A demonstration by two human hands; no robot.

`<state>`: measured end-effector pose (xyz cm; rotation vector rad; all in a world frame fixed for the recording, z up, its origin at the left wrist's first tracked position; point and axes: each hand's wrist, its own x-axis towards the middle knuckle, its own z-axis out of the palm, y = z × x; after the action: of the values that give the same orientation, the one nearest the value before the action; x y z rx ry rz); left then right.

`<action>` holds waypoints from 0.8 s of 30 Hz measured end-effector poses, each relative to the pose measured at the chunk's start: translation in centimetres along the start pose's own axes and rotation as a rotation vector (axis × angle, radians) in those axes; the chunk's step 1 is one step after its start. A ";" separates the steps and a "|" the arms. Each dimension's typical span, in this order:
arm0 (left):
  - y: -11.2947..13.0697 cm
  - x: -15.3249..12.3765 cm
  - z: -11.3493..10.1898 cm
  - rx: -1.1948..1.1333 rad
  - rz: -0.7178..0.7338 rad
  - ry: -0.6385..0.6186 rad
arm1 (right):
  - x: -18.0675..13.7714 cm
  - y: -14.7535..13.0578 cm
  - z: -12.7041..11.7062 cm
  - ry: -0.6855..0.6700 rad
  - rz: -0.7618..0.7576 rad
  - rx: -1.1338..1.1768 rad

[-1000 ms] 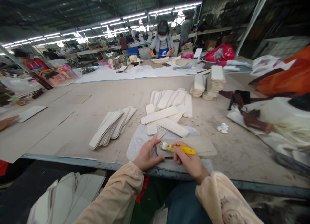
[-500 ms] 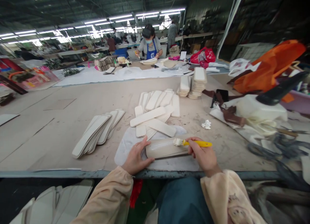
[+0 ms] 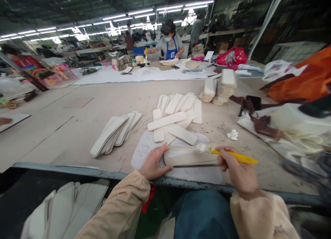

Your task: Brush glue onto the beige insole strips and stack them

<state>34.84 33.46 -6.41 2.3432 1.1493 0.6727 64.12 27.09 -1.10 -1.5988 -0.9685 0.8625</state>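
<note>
A pale, round-ended strip (image 3: 188,158) lies lengthwise near the table edge, partly on a whitish sheet (image 3: 141,151). At its left end my left hand (image 3: 155,163) rests with fingers spread and the thumb apart, touching the strip. My right hand (image 3: 239,171) is closed around the yellow handle of a brush (image 3: 235,156). The bristle end, covered in white paste, is on or just over the strip's far edge. Just beyond, loose cream strips (image 3: 167,121) lie crossed in a heap. Some of the strip's right end is behind my right fingers.
Fanned strips (image 3: 110,133) lie to the left, and upright stacks (image 3: 224,87) stand behind. At right are a white crumpled lump (image 3: 233,135), a white container (image 3: 287,118) and an orange bag (image 3: 305,77). A co-worker (image 3: 169,42) sits opposite. More panels (image 3: 64,208) are below the table edge.
The view has swung left, so things appear farther right. My right hand and the brush have shifted right relative to the strip, and the handle now tilts down. My left hand stays at the strip's end.
</note>
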 end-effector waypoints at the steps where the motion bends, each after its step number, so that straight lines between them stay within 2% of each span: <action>1: 0.0 0.0 0.0 -0.004 0.000 -0.006 | -0.3 -0.2 0.9 -0.080 0.009 0.080; 5: -0.2 0.0 0.1 -0.021 -0.008 -0.007 | -1.4 -0.7 4.8 -0.368 0.087 0.219; 8: -0.4 -0.1 0.2 -0.046 -0.004 0.005 | -1.8 -0.9 6.8 -0.478 0.130 0.212; 11: -0.3 -0.1 0.3 -0.054 -0.004 0.015 | -1.9 -0.8 7.7 -0.533 0.148 0.166; 16: -0.2 0.0 0.2 -0.033 -0.020 0.022 | -1.4 -0.5 6.6 -0.457 0.144 0.085; 24: 0.1 0.1 0.0 0.016 0.002 0.019 | -0.1 -0.5 1.8 -0.270 0.144 -0.048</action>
<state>34.95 33.49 -6.35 2.3563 1.1647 0.6901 62.39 27.83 -1.01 -1.6350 -1.0778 1.1856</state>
